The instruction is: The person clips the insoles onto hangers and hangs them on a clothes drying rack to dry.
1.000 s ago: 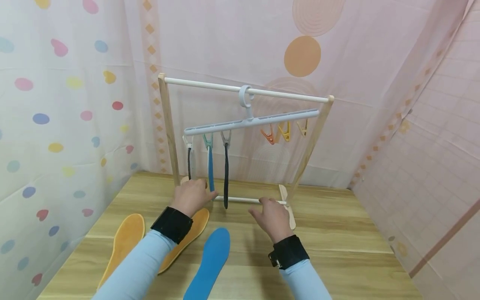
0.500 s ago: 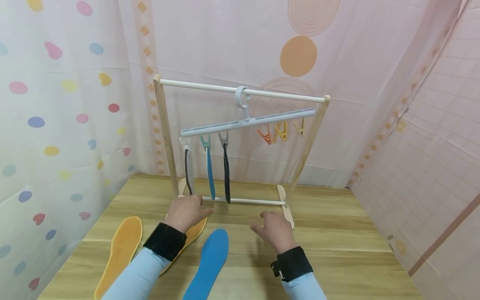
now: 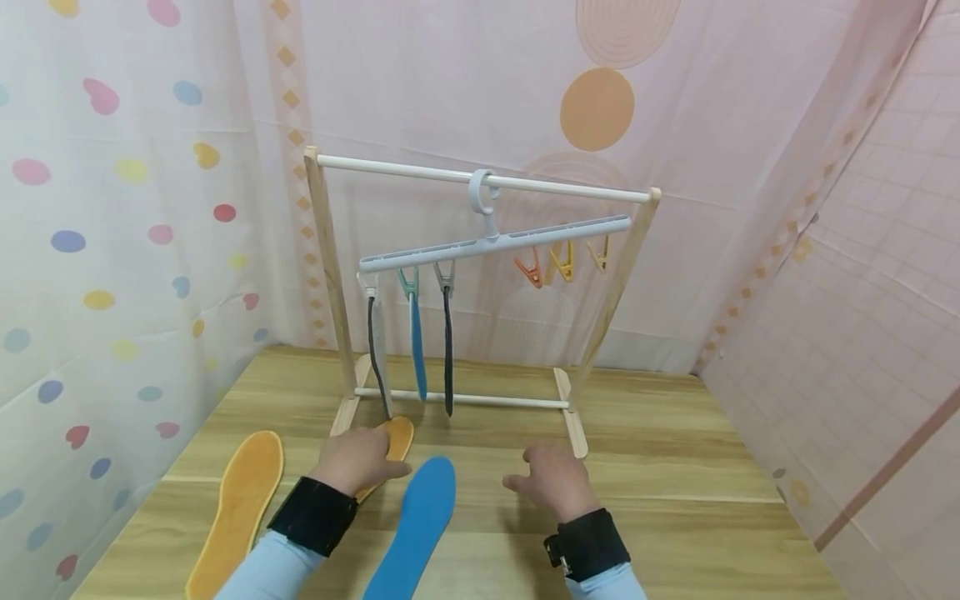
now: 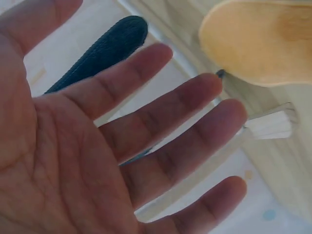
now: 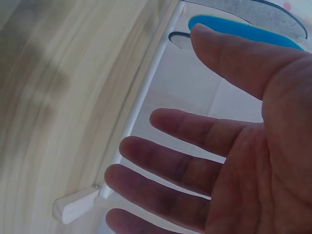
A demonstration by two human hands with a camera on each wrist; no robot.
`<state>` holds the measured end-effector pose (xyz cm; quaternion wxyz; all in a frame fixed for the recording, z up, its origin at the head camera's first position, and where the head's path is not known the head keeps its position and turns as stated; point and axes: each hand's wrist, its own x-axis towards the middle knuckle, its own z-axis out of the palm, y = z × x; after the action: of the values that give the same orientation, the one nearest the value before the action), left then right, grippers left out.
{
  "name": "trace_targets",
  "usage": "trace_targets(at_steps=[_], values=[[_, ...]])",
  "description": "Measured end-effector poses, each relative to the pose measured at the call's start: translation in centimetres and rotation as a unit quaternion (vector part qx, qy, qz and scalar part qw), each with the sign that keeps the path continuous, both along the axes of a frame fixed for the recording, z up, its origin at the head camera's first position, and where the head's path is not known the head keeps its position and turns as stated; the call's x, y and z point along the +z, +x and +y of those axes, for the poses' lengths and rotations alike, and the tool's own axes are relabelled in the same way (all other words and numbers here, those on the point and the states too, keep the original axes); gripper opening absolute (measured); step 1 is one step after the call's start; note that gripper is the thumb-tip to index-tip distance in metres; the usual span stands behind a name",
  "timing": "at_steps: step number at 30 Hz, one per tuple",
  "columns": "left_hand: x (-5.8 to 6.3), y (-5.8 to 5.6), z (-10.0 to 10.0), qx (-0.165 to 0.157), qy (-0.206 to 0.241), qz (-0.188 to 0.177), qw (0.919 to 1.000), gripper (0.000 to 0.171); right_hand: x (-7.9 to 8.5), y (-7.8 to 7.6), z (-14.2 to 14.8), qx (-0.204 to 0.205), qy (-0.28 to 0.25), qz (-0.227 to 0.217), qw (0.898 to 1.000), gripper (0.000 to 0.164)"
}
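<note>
My left hand (image 3: 356, 460), fingers spread and palm bare in the left wrist view, hovers over an orange insole (image 3: 400, 435), partly covering it. Right of it lies a blue insole (image 3: 420, 517); another orange insole (image 3: 243, 492) lies at the far left. My right hand (image 3: 557, 481) is held over the table to the right, fingers loosely extended, holding nothing. Behind them a light-blue hanger (image 3: 491, 243) hangs on a rack. A white, a green and a grey clip on its left side hold a thin dark-edged insole (image 3: 375, 350), a blue insole (image 3: 417, 346) and a dark insole (image 3: 448, 350).
The rack has wooden posts (image 3: 611, 296), a white top rod (image 3: 405, 169), a white lower rod (image 3: 510, 402) and wooden feet (image 3: 573, 417). An orange clip (image 3: 530, 271), a yellow clip (image 3: 562, 262) and a pale yellow clip (image 3: 600, 254) hang at right. Patterned curtains (image 3: 465, 75) surround the wooden table (image 3: 675, 467).
Both hands have drawn back from the rack toward the near side, the left one farther and to the left. The hanging insoles have swung slightly.
</note>
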<state>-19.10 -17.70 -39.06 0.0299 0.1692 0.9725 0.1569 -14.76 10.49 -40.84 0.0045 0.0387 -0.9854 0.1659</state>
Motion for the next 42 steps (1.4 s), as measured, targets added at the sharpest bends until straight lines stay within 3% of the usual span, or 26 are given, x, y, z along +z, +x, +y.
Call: trace_targets(at_steps=[8,14,22,32,37,42], values=[[-1.4,0.2,-1.9,0.015,0.007,-0.036,0.9992,0.041,-0.2,0.5,-0.2,0.01,0.018,-0.027,0.999,0.048],[-1.9,0.2,-4.0,0.035,0.015,-0.062,0.9974,0.038,-0.4,0.6,-0.1,0.003,0.022,-0.051,0.998,0.049],[-2.2,-0.2,-6.7,0.061,0.034,-0.092,0.9933,0.039,-0.5,0.9,0.0,0.001,0.026,-0.052,0.998,0.05],[-3.0,-1.1,-9.7,0.065,0.018,-0.078,0.9946,0.046,-0.7,1.0,0.0,-0.004,0.029,-0.042,0.999,0.049],[-3.0,-1.4,-11.1,0.088,-0.003,-0.085,0.9925,0.055,-0.9,1.0,-0.1,-0.01,0.031,-0.046,0.998,0.05],[-3.2,-1.7,-12.4,0.111,-0.003,-0.093,0.9895,0.05,-1.1,1.0,-0.1,-0.012,0.034,-0.043,0.998,0.051]])
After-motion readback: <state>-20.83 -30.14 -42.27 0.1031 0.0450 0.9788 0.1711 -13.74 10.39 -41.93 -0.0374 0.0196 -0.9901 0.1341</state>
